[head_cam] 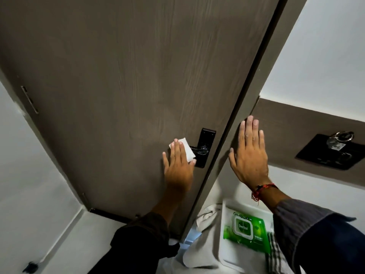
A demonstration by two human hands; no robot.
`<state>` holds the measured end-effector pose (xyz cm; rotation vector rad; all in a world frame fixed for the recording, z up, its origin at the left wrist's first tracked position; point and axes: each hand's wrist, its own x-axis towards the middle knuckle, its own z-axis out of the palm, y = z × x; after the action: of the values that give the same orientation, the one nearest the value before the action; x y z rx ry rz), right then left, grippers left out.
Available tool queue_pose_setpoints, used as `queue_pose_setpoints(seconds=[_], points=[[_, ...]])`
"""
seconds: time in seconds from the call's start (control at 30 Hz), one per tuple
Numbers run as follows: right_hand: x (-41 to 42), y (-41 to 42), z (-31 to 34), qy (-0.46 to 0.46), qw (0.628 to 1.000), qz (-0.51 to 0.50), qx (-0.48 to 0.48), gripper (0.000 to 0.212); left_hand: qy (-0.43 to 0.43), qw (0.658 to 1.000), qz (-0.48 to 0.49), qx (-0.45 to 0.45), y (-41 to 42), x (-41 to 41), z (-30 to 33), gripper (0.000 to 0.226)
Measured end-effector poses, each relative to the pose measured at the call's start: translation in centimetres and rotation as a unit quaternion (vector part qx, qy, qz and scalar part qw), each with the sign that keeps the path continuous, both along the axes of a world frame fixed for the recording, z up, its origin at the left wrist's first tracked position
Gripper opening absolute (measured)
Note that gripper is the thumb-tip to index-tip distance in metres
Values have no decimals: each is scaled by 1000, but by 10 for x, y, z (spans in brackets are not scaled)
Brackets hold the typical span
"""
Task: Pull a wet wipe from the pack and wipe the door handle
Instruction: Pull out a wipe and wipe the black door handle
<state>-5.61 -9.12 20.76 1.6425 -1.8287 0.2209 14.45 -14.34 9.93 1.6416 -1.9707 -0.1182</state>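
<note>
Your left hand (178, 165) presses the wet wipe (185, 150) flat-fingered just beside the door handle (199, 150); right hand (247, 155) is open, empty. Pulling's done; the Dettol pack (246, 232) lies below the handle, which looks barely wiped.

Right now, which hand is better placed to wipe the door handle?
Left. The left hand already holds the wet wipe against the door handle; the right hand lies flat, empty, on the door frame.

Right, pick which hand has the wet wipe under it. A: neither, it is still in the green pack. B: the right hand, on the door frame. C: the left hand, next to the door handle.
C: the white wipe lies under the left hand's fingers beside the black door handle; the right hand rests flat and bare on the door frame.
</note>
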Motion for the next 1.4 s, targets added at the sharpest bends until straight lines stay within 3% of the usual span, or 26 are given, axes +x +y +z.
queue_pose_setpoints(seconds=[0.2,0.37,0.6,0.8,0.97,1.2,1.4], points=[[-24,-18,-16,24,997,48,-48,85,-7,999,38,-36,-17,0,-5,102],[-35,-28,-21,43,993,75,-76,86,-18,997,-46,-64,-6,-38,-5,108],[-41,-35,-25,59,989,86,-104,91,-93,980,-116,-129,-4,-59,-1,94],[-40,-35,-24,67,987,98,-109,93,-20,990,-46,-129,-4,-43,-4,90],[-37,-36,-23,63,988,94,-108,93,-61,983,-110,-135,0,-53,1,87],[-37,-35,-22,66,989,87,-102,85,-16,991,-54,-125,-1,-50,0,90],[-39,-37,-25,73,987,95,-109,91,-64,991,-59,-103,1,-42,-20,93]])
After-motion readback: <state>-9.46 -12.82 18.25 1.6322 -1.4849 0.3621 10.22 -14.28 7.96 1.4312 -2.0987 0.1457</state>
